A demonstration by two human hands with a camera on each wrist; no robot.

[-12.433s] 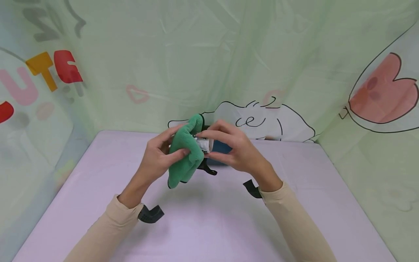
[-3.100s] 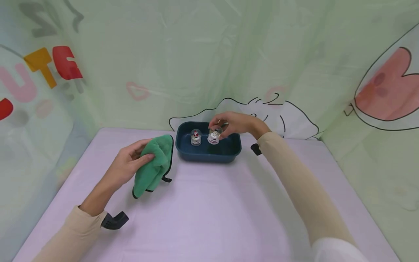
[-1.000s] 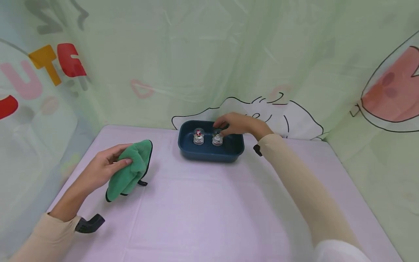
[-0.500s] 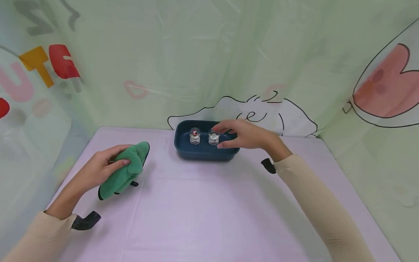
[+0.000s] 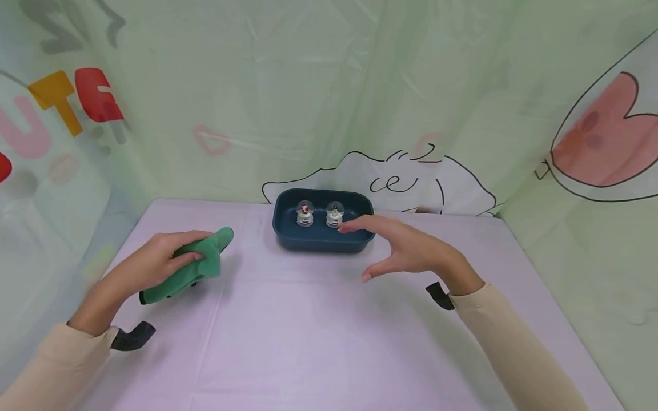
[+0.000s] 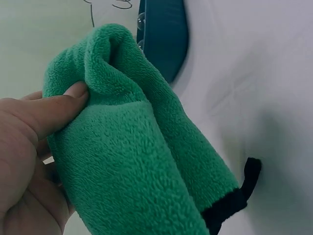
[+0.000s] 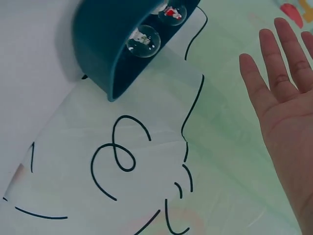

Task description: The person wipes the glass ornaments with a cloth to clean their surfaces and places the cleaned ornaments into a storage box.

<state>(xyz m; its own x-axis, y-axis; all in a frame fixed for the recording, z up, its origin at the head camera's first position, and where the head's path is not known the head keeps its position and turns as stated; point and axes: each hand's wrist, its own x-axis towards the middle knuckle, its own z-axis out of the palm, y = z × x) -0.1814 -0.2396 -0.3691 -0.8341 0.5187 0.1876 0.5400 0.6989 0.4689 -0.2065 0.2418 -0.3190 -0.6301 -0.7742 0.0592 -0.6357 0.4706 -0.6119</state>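
Two small snow globes with white bases stand upright in a dark blue bin (image 5: 323, 244) at the back of the table. The left snow globe (image 5: 305, 214) has a red and white figure; the right snow globe (image 5: 334, 215) has a paler one. On the left, my left hand (image 5: 154, 260) pinches a green cloth (image 6: 122, 147) between thumb and fingers, low over the table. A black trim and loop edge the cloth. My right hand (image 5: 411, 245) is spread with nothing in it, in front of the bin's right end. Its fingers (image 7: 276, 73) look straight in the right wrist view.
A pale lilac cloth covers the table (image 5: 288, 342). Printed light green curtains (image 5: 308, 103) rise behind it and at both sides, with the bin close to the back one. Black wrist mounts (image 5: 133, 335) stick out below both sleeves.
Earlier both hands worked the cloth on a snow globe, and the right hand then set it in the bin. Since then the right hand has let go and drawn back; the left moved left with the cloth.
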